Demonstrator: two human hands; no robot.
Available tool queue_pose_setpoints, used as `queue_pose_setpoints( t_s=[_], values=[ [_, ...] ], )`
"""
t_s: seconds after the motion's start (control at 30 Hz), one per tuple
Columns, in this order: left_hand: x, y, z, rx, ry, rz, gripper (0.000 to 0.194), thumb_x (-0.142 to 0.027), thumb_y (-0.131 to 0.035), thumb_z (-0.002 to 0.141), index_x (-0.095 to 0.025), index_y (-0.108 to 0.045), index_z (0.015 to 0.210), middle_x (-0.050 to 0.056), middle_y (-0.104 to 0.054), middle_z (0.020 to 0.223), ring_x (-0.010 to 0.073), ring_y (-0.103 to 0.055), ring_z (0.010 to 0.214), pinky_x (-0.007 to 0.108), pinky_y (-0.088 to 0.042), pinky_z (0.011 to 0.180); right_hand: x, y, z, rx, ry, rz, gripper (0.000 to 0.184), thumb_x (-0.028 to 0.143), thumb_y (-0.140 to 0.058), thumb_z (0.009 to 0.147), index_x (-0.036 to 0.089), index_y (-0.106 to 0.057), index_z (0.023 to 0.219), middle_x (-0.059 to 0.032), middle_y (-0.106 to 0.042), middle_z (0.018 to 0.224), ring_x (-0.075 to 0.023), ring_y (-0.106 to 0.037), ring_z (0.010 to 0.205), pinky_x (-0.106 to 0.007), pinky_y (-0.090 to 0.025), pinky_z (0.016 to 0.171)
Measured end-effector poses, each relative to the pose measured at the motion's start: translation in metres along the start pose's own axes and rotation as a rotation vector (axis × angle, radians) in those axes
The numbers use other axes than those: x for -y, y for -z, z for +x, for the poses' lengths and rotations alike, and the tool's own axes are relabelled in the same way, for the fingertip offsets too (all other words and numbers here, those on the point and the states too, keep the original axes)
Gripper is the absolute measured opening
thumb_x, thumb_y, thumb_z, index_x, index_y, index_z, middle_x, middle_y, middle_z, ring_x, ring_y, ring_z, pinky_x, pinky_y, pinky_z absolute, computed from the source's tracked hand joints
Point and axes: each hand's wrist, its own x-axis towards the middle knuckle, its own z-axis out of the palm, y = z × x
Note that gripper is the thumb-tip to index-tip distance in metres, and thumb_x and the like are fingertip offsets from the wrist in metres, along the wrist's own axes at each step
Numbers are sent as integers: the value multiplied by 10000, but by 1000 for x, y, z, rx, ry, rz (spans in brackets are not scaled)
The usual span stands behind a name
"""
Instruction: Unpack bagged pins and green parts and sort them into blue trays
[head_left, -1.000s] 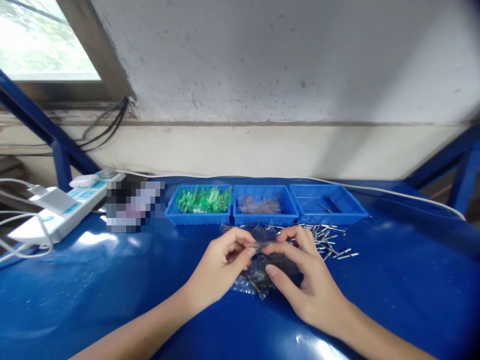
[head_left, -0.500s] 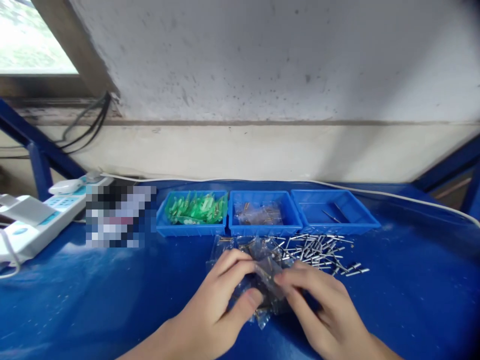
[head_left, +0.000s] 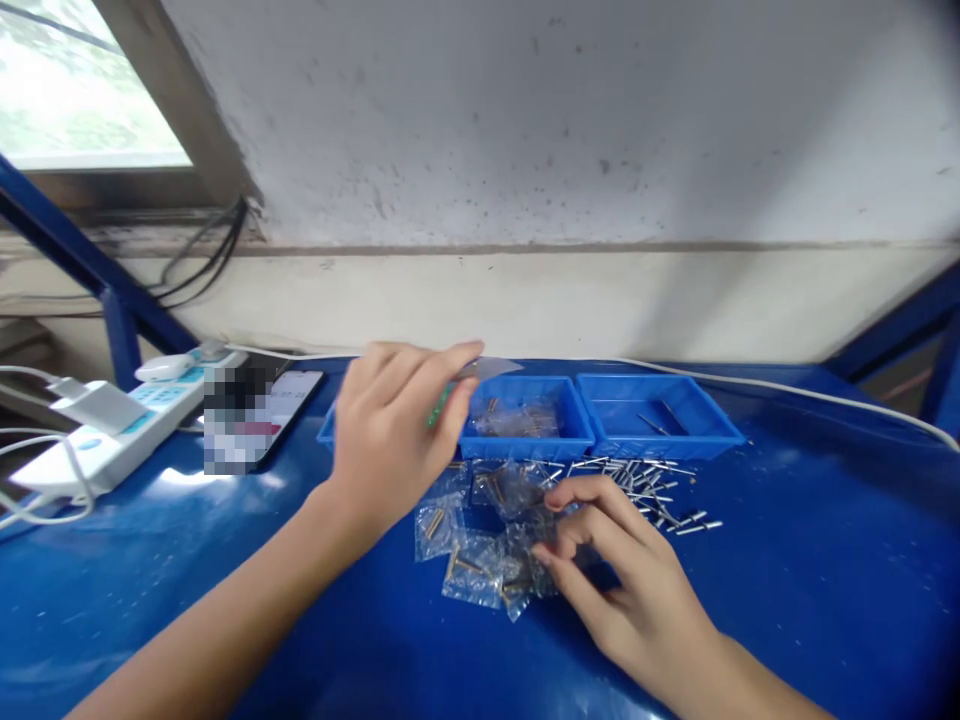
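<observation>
My left hand [head_left: 397, 430] is raised over the left blue bin [head_left: 327, 432], fingers pinched on a small clear plastic bag [head_left: 491, 368] that reaches toward the middle blue bin [head_left: 525, 420]. Green parts [head_left: 439, 405] show just past my fingers. My right hand [head_left: 622, 575] rests on the blue table [head_left: 825, 560], fingertips curled onto a heap of small clear bags [head_left: 487, 530] holding brass-coloured parts. A scatter of metal pins [head_left: 645, 490] lies just beyond that hand. The middle bin holds a clear bag with small parts.
The right blue bin [head_left: 660, 410] holds a couple of thin pins. A phone [head_left: 259, 415] and a white power strip [head_left: 112, 430] with cables lie at the left. A white cable [head_left: 825, 395] runs along the back. Blue frame posts [head_left: 120, 320] and the wall stand behind.
My left hand has lifted away from the bag heap and moved up toward the bins with a clear bag pinched in it. My right hand stays at the heap.
</observation>
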Motion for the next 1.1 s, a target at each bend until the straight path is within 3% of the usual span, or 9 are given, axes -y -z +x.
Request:
queue_pose_setpoints(
  t_s=[0.07, 0.13, 0.2, 0.27, 0.4, 0.67, 0.77, 0.9, 1.1],
  values=[
    [-8, -12, -5, 130, 10, -3, 366, -216, -569, 844, -143, -536, 1201, 98, -630, 1005, 244, -542, 942, 414, -452, 829, -1, 1, 1, -10, 8, -15, 181, 88, -522, 837, 202, -418, 742, -21, -463, 951, -98, -533, 784, -230, -444, 686],
    [-19, -23, -22, 213, -39, -171, 350, -215, -548, 851, -121, -527, 1188, 117, -594, 1084, 238, -520, 1008, 398, -455, 861, -2, 2, 3, -28, 3, -34, 175, 98, -531, 833, 199, -422, 742, -18, -478, 891, -115, -518, 792, -249, -433, 692],
    [-27, -29, -43, 310, -42, -302, 257, -176, -515, 859, -132, -557, 1109, 88, -616, 1002, 206, -546, 931, 372, -473, 829, -4, 4, 5, -62, -9, -47, 177, 114, -542, 831, 197, -418, 736, -14, -491, 829, -130, -507, 787, -267, -425, 695],
    [-31, -31, -59, 503, -28, -349, 183, -173, -486, 870, -159, -589, 1021, 59, -625, 937, 185, -562, 846, 353, -492, 773, -7, 7, 7, -114, -24, -53, 225, 134, -550, 832, 197, -388, 691, -8, -496, 773, -132, -499, 754, -273, -416, 678],
    [-29, -31, -67, 746, 54, -361, 206, -244, -538, 850, -187, -594, 1040, 69, -589, 1038, 227, -533, 957, 398, -489, 825, -13, 9, 10, -112, -87, -78, 318, 185, -539, 849, 205, -315, 624, 5, -482, 683, -128, -465, 667, -273, -391, 621],
    [-24, -30, -61, 718, 94, -384, 234, -137, -377, 932, -156, -609, 958, 57, -619, 923, 171, -601, 848, 313, -499, 763, -13, 5, 11, 93, -185, -81, 90, 219, -494, 870, 195, -551, 804, -12, -570, 773, -145, -534, 731, -294, -430, 672],
    [-21, -24, -58, 744, 164, -279, 214, -242, -434, 924, -162, -587, 1050, 62, -638, 910, 196, -623, 817, 329, -498, 722, -10, 8, 11, 109, -183, -82, 95, 231, -491, 875, 200, -580, 867, -20, -589, 795, -157, -541, 757, -305, -440, 682],
    [-20, -21, -59, 868, 287, -115, 367, -384, -536, 850, -180, -549, 1155, 36, -644, 757, 215, -625, 633, 312, -461, 560, -10, 8, 10, 151, -191, -77, 112, 241, -489, 880, 204, -588, 917, -26, -600, 813, -165, -546, 788, -314, -448, 701],
    [-26, -23, -62, 786, 392, -244, 106, -198, -507, 817, -194, -551, 913, -32, -577, 637, 137, -546, 526, 243, -384, 498, -11, 7, 10, 179, -206, -65, 131, 267, -490, 882, 205, -597, 924, -29, -611, 801, -163, -557, 761, -312, -452, 685]
  ],
)
